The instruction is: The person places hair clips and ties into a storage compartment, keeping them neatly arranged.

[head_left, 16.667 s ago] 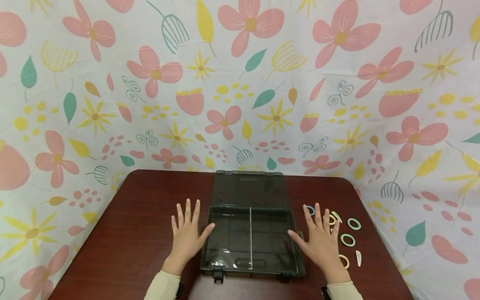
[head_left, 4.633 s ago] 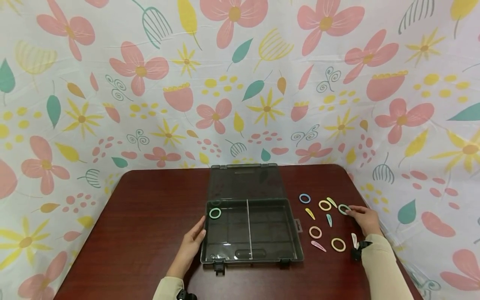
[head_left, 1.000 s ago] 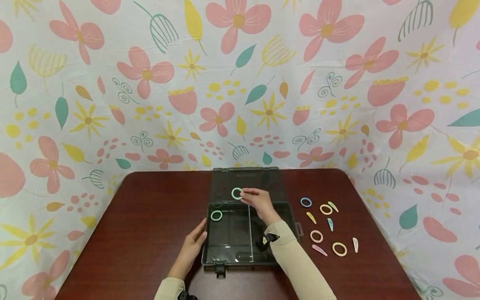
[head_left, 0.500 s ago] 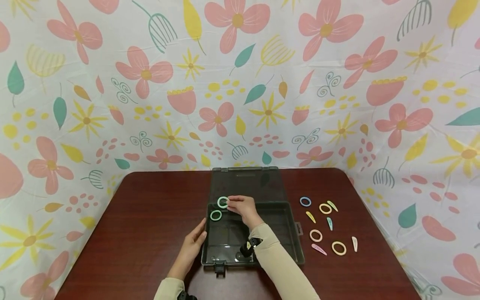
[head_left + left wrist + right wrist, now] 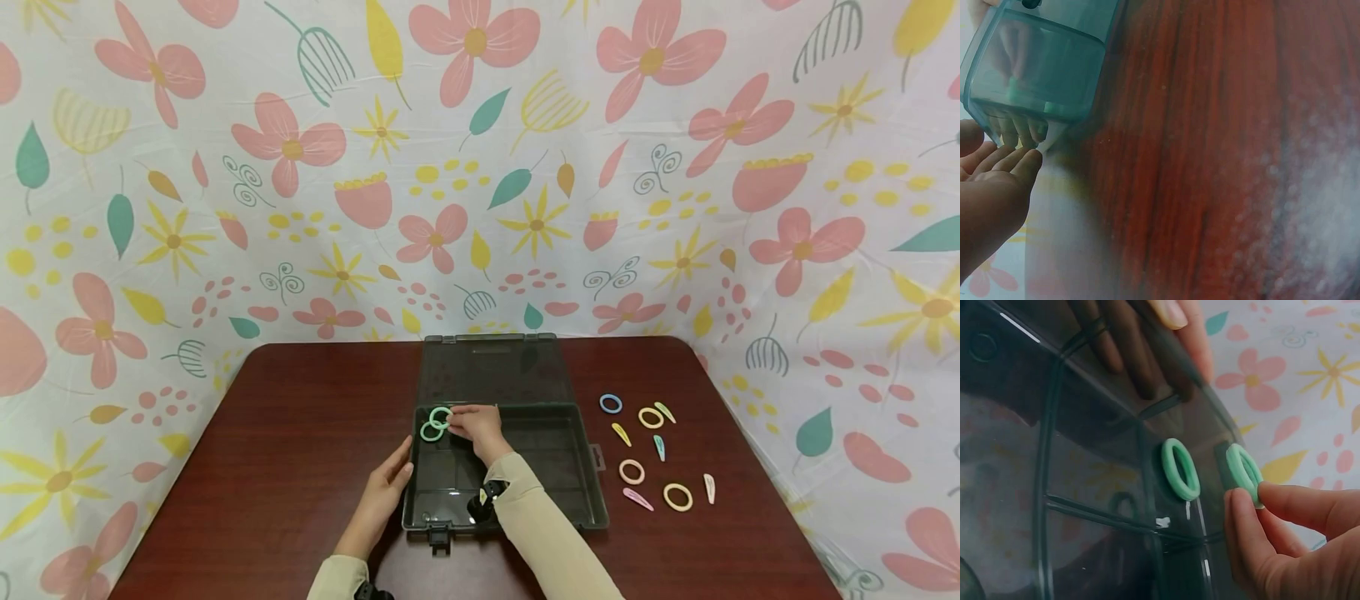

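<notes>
A dark see-through plastic box [image 5: 543, 467] lies open on the table, its lid [image 5: 491, 375] folded to the back. My right hand [image 5: 480, 429] pinches a mint-green hair tie [image 5: 1234, 464] between thumb and fingers, over the box's back left corner. Another green hair tie [image 5: 1170, 469] lies inside that corner; in the head view the two rings overlap. Against the box's left wall rests my left hand [image 5: 384, 487], fingers straight, as the left wrist view [image 5: 1007, 172] of the hand shows too. My right forearm hides most of the white divider.
Right of the box lie a blue hair tie [image 5: 602, 403], yellow and peach hair ties [image 5: 632, 482], and several snap clips, among them a pink clip [image 5: 638, 499] and a white clip [image 5: 709, 488]. A flowered cloth [image 5: 480, 167] stands behind the table [image 5: 315, 417].
My right hand took the second green hair tie from the right of the table, carried it left over the box and lowered it toward the back left corner. My left hand stays at the wall.
</notes>
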A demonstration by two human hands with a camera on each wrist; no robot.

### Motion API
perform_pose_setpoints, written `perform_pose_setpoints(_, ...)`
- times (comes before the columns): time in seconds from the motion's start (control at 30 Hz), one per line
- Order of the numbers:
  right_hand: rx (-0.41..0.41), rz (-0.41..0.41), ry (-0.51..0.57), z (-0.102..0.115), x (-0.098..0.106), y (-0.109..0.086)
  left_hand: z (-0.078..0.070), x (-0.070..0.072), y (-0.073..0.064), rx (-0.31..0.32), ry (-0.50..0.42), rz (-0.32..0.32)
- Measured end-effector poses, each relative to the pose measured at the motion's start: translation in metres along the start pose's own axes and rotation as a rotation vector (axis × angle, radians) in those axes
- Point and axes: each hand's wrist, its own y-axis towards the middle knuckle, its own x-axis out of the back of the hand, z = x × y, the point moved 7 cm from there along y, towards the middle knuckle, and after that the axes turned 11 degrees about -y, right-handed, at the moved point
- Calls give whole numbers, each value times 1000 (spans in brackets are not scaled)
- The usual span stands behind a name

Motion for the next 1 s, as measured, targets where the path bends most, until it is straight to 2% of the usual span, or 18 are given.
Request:
perform_pose_setpoints(0.13, 11, -4, -23, -4, 0, 1, -1, 0, -1, -4, 2, 5)
perform_pose_setpoints(0.27, -23, -19, -45, -7, -2, 2, 0, 0, 1, 1, -1, 6)
perform_pose_setpoints(0.53, -28, -17, -64, -8, -6, 5, -1, 0, 2, -18, 7, 6)
perform_pose_setpoints(0.73, -43, -39, -108, -10, -5, 4, 1, 1, 1, 0, 4, 3)
perform_pose_setpoints(1.0, -49, -48, -173, -9, -4, 6, -2, 1, 1, -14, -4, 10)
